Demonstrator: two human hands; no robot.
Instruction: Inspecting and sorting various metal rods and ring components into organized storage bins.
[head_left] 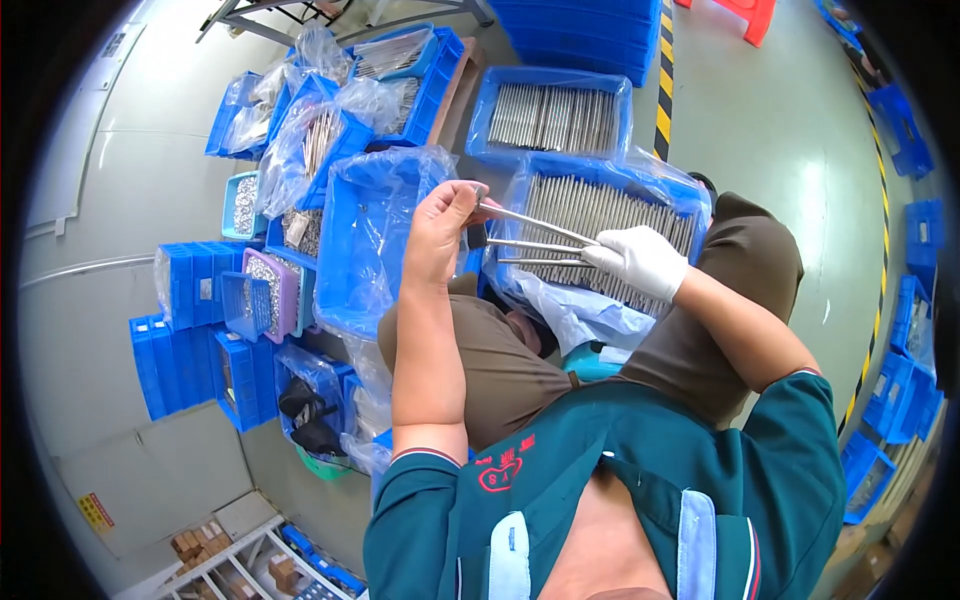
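Gloved in white, my right hand (636, 262) is closed around the ends of three slim metal rods (540, 244), which fan out toward the left. My bare left hand (440, 225) pinches the far end of the uppermost rod between thumb and fingers; a small grey piece shows at the fingertips, too small to name. Below the rods lies a blue crate (690, 205) lined with clear plastic, filled with rows of similar metal rods (610, 205). Left of it, beside my left forearm, stands a blue crate with a plastic liner (350, 250).
Another lined crate of rods (552, 115) stands farther off, before stacked blue crates (575, 35). At left are a purple basket of small metal parts (268, 290) and more blue crates (175, 365). Black-and-yellow tape (664, 110) marks the floor at right.
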